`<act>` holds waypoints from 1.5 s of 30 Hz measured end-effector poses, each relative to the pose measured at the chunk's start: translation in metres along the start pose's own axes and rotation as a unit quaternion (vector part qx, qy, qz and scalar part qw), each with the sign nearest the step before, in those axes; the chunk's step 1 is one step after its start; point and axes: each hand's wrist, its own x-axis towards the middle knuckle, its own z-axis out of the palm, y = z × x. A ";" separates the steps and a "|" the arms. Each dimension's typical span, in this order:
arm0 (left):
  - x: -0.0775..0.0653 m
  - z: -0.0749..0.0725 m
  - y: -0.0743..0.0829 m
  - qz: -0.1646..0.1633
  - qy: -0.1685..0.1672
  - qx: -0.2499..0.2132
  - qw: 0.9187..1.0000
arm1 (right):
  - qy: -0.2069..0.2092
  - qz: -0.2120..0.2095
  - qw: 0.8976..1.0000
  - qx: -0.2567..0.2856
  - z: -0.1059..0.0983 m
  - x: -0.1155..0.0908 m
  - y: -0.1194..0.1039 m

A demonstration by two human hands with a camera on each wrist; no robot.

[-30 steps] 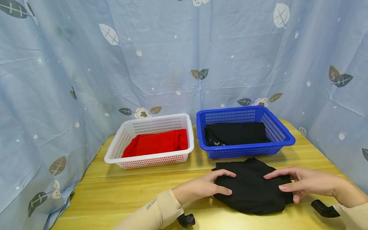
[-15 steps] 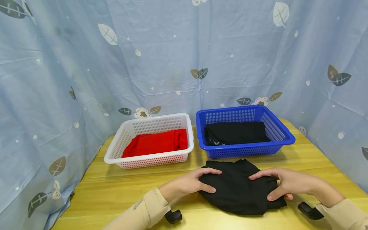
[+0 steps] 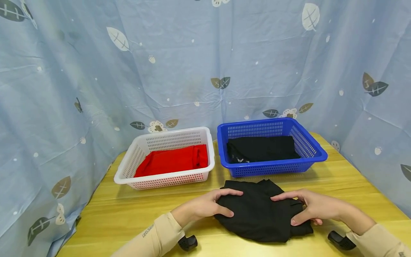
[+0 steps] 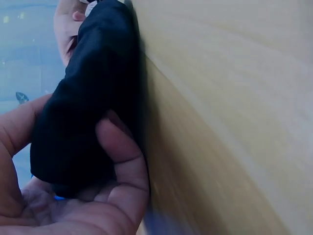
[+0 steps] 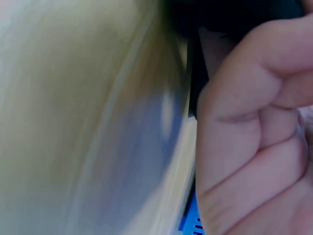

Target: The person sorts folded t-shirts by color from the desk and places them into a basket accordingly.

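A folded piece of black clothing [image 3: 257,214] lies low over the table in front of the blue basket, its far edge uneven. My left hand [image 3: 207,206] grips its left side, thumb and index finger on top. In the left wrist view, curled fingers [image 4: 124,152] reach under the thick black fold [image 4: 83,98]. At the other side my right hand [image 3: 316,207] holds the cloth between thumb and fingers, with a small bunched layer sticking out beneath. The right wrist view shows that hand's bent fingers [image 5: 239,122] close to the tabletop, the black cloth at the top.
Behind the cloth stands a blue basket [image 3: 273,165] with folded black clothing [image 3: 263,148] inside. To its left, a white basket [image 3: 167,176] contains folded red clothing [image 3: 173,160]. A patterned blue curtain [image 3: 179,64] surrounds the wooden table [image 3: 135,214] at back and sides.
Both hands have shifted left together with the black clothing, mostly in the first half second. The right hand's grip has come further over the cloth's right end. The baskets stay put.
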 end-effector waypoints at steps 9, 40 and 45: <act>-0.002 -0.001 -0.004 0.011 -0.020 -0.036 0.999 | -0.035 -0.025 0.999 0.022 0.000 0.006 0.001; -0.024 -0.019 0.048 0.108 0.027 0.003 0.994 | 0.092 -0.138 0.978 -0.126 -0.021 -0.013 -0.059; -0.022 -0.023 0.063 0.116 0.041 -0.004 0.992 | 0.124 -0.150 0.969 -0.149 -0.030 -0.013 -0.071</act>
